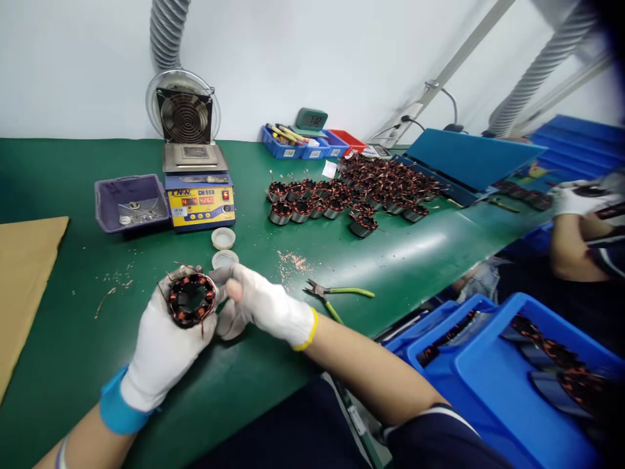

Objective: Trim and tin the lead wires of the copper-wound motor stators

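My left hand, in a white glove with a blue wristband, is wrapped round a motor stator wound with copper wire. Several wire ends stick out from its rim. My right hand, gloved in white with bare fingertips showing, has its fingers bent at the stator's right edge. Whether they pinch a wire is too small to tell. Two small round white dishes sit just beyond my hands. Right of them, cutting pliers with green handles lie on the green table.
Several wound stators crowd the table's far middle. A solder pot with a fan and a purple bin stand at the back left. Blue crates sit at the right, near a co-worker's gloved hands. Copper scraps litter the table.
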### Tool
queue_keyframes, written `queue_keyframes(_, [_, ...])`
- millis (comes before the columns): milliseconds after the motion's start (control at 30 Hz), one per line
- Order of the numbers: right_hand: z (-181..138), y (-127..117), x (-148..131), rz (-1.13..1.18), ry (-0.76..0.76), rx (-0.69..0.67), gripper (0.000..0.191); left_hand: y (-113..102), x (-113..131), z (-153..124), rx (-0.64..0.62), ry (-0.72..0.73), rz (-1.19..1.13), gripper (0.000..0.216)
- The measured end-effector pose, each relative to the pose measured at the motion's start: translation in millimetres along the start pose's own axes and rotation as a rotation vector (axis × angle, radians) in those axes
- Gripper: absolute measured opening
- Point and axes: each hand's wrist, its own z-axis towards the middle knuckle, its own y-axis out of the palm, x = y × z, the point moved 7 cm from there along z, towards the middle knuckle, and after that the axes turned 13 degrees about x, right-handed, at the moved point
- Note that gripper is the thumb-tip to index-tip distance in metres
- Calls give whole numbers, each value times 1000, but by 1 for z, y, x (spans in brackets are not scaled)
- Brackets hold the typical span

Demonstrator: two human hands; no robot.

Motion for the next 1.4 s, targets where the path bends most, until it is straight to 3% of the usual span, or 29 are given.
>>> queue_keyframes(100, [3,-5,2,23,129,-42,45,11,9,-5,-190,-9,-6,85])
queue_keyframes(167, [7,-12,-5,56,97,10,43,15,5,-7,-216,-66,20,99])
queue_keyframes(267, [23,-35,-24,62,-119,241,49,11,-10,-1,-110,-148,129,105])
queue_keyframes(367, [41,-63,-43,-150,-376,536,61,8,-21,10,-58,-133,277,97])
queue_keyframes(433, [50,-71,-46,-334,-461,627,64,8,-24,16,-62,-91,344,92])
queue_keyframes(633, [51,-65,-38,-696,-601,596,66,13,-25,20,-85,2,407,89])
queue_keyframes(867, [47,-61,-38,-735,-674,581,62,13,-21,16,-99,75,510,83])
queue_keyframes(967, [55,-66,-70,-745,-823,647,62,15,-16,15,-80,198,595,77])
queue_keyframes(1100, [95,-70,-144,-902,-994,752,59,22,-17,14,-92,371,746,72])
queue_keyframes(1267, [167,-65,-218,-1013,-947,777,62,29,-20,13,-143,464,823,63])
queue_keyframes(1400, [205,-53,-223,-1046,-833,722,61,31,-22,12,-173,462,855,59])
